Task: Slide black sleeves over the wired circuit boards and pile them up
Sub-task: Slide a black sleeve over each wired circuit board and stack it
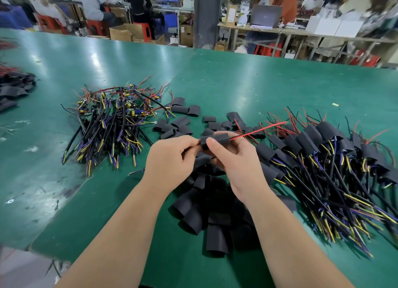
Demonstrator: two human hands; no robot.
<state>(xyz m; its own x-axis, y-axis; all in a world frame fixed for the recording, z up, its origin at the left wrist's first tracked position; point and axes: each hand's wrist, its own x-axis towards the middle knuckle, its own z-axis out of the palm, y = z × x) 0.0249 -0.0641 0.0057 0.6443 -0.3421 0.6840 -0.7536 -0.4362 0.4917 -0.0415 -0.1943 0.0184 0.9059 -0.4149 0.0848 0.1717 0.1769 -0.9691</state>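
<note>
My right hand pinches a black sleeve between thumb and fingers above the green table. A red wire sticks out of the sleeve toward the right. My left hand grips the other end at the sleeve's left edge; the board itself is hidden inside. Bare wired circuit boards lie heaped to the left. Sleeved boards are piled on the right. Loose black sleeves lie under my hands and beyond them.
Another heap of black sleeved parts lies at the table's far left edge. The table's near left corner drops off to the floor. People sit at benches beyond the table; a grey pillar stands behind it.
</note>
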